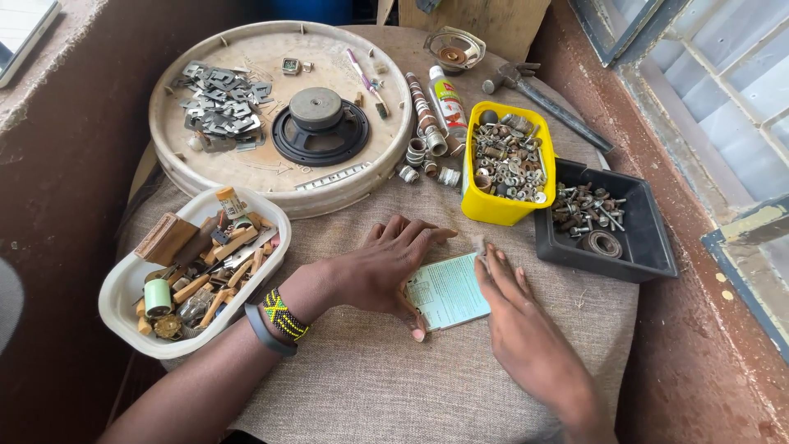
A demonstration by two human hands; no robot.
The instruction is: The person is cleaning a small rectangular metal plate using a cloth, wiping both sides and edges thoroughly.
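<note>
We see a pale green card (448, 289) lying flat on the cloth-covered table (386, 386), near the front centre, between the two hands. The left hand (382, 267) rests palm down on the cloth at the card's left edge. Its fingers (415, 234) are extended and slightly spread, pointing toward the yellow tub (472, 205); its thumb (413, 322) lies along the card's lower left corner, touching it. The right hand (526, 329) rests palm down at the card's right edge. Its fingers (497, 267) lie close together and extended, covering the card's upper right corner. Neither hand is closed around the card; both press flat on or beside it.

Surroundings:
- The yellow tub holds nuts and washers and stands just beyond the card.
- A black tray (649, 247) with screws sits to the right of the tub, touching it.
- A white dish (123, 288) of mixed parts lies left of the left wrist.
- A round lid (246, 177) at the rear carries a speaker (319, 123) and metal plates (218, 103).
- A hammer (546, 99) lies behind the tub.
</note>
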